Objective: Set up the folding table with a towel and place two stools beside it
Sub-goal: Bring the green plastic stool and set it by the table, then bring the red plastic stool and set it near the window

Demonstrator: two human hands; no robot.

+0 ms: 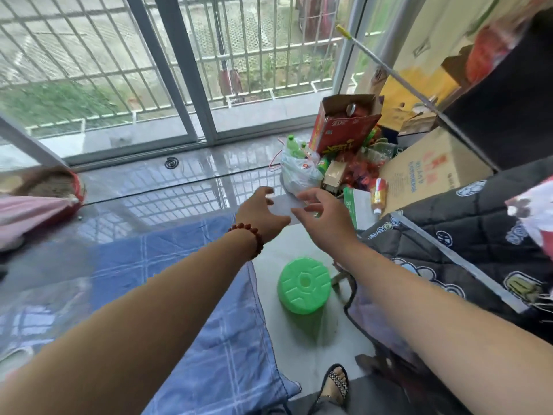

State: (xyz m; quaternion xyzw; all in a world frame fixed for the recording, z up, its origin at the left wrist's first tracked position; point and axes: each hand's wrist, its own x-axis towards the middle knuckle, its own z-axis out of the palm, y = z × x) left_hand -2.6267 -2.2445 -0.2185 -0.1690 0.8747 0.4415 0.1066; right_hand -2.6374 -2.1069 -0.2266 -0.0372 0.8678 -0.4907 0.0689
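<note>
Reaching beyond 1 green stool (303, 284) with left hand (260, 215) and right hand (324, 218), both spreading open, gripping nothing; showing blue towel (185, 280) left of stool.

- Stool (303, 284) shows bright green, plain all over.
- Towel (185, 265) is blue, crossed by thin pale lines in a check.
- Bracelet (251, 235) is all dark red beads.
- Quilt (478, 223) comes up dark grey, dotted with white-outlined cartoon figures.
- Open box (344, 127) is red with yellow lettering.
- Sandal (338, 381) has black-and-white checked straps.
- Cloth (27, 214) at far left is pale pink.
</note>
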